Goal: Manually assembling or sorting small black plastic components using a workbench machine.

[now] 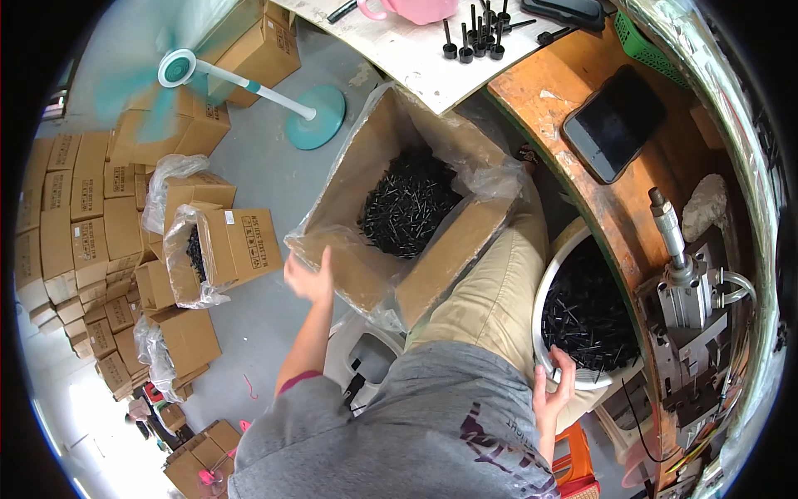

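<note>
Your left hand [310,279] by carton [453,264] edge, thumb spread; your right hand [554,391] at bucket [539,312] rim, thumb and fingers parted.

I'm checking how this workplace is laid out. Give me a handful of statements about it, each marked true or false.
1. The left hand is beside the large open carton. True.
2. The right hand is nearest the phone. False: it is at the rim of the white tub.
3. Black pieces lie in both the large open carton and the white tub. True.
4. The phone lies on the wooden bench. True.
5. The pink handled vessel is on the floor. False: it is on the white tabletop.
</note>
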`<state>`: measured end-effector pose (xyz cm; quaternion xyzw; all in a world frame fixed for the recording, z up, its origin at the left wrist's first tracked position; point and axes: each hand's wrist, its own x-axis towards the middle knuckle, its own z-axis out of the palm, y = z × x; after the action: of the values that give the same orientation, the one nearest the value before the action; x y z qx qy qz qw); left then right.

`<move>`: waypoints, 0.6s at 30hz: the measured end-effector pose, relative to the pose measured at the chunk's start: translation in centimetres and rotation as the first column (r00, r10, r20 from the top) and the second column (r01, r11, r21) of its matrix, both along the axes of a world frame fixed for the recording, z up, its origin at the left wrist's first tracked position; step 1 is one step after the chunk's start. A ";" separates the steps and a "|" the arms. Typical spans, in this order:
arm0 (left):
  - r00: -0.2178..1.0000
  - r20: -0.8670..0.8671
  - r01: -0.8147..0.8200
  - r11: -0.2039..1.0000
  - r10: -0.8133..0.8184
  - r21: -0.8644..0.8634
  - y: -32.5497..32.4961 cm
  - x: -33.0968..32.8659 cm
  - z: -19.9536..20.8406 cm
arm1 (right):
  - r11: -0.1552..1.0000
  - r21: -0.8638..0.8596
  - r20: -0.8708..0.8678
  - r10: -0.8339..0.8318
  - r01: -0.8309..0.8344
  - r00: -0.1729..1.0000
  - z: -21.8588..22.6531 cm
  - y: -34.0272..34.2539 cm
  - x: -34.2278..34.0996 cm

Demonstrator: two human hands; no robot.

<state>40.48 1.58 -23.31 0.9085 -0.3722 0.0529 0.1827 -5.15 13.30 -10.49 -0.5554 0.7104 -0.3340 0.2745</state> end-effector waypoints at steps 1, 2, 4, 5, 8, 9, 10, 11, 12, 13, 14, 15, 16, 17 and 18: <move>0.929 -0.170 -0.320 0.944 0.330 0.080 3.7 0.9 -0.8 | 1.000 -0.007 0.018 0.015 -0.015 1.000 -0.2 0.0 0.0; 0.810 -0.436 -0.322 0.919 0.392 0.228 7.9 1.8 -3.0 | 0.999 -0.002 0.023 0.042 -0.042 0.999 -0.1 -0.2 0.0; 0.474 -0.721 -0.217 0.861 0.505 0.460 8.9 -1.1 -3.7 | 0.998 -0.002 0.011 0.063 -0.063 0.998 0.1 -0.7 0.1; 0.333 -0.753 -0.156 0.821 0.567 0.549 7.4 -5.2 -2.1 | 0.998 0.001 0.003 0.070 -0.070 0.998 0.2 -0.8 0.0; 0.334 -0.809 -0.169 0.875 0.483 0.453 7.2 -6.7 -8.4 | 0.994 -0.020 -0.046 0.111 -0.112 0.993 1.6 -1.1 -0.2; 0.454 -0.742 -0.126 0.860 0.493 0.494 6.2 -6.1 -9.5 | 0.993 -0.011 -0.072 0.117 -0.118 0.991 2.0 -0.9 -0.5; 0.565 -0.665 -0.095 0.840 0.488 0.535 5.9 -5.5 -9.9 | 0.995 -0.016 -0.068 0.101 -0.102 0.993 2.2 -0.6 -0.8; 0.641 -0.628 -0.083 0.853 0.441 0.514 5.2 -4.8 -8.6 | 0.997 -0.030 -0.064 0.073 -0.075 0.995 2.1 -0.3 -1.0; 0.709 -0.586 -0.070 0.866 0.392 0.495 4.5 -3.9 -7.0 | 0.998 -0.043 -0.061 0.048 -0.050 0.997 1.9 -0.1 -1.1; 0.762 -0.549 -0.053 0.879 0.343 0.474 4.3 -1.7 -6.1 | 0.999 -0.020 -0.053 0.047 -0.048 0.998 1.8 0.0 -1.1; 0.812 -0.510 -0.021 0.887 0.284 0.461 3.5 0.6 -5.4 | 0.999 0.009 -0.049 0.034 -0.034 0.998 1.7 0.5 -1.1; 0.832 -0.486 -0.022 0.890 0.268 0.455 2.5 2.1 -4.3 | 0.999 0.038 -0.053 0.027 -0.025 0.998 1.4 0.7 -1.2; 0.852 -0.461 -0.021 0.895 0.250 0.446 1.2 3.6 -2.9 | 0.999 0.036 -0.044 0.031 -0.029 0.999 1.2 0.8 -1.1; 0.865 -0.445 -0.016 0.898 0.233 0.439 0.4 5.7 -2.2 | 0.998 0.048 -0.035 0.040 -0.038 0.999 1.1 0.8 -0.8; 0.877 -0.429 -0.013 0.904 0.216 0.428 -0.4 7.3 -1.6 | 0.997 0.056 -0.027 0.052 -0.050 0.998 1.0 0.7 -0.6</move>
<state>47.79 1.17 -24.91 0.9327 -0.2643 -0.2359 0.0672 -5.78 13.97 -9.49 -0.5700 0.7088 -0.2992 0.2884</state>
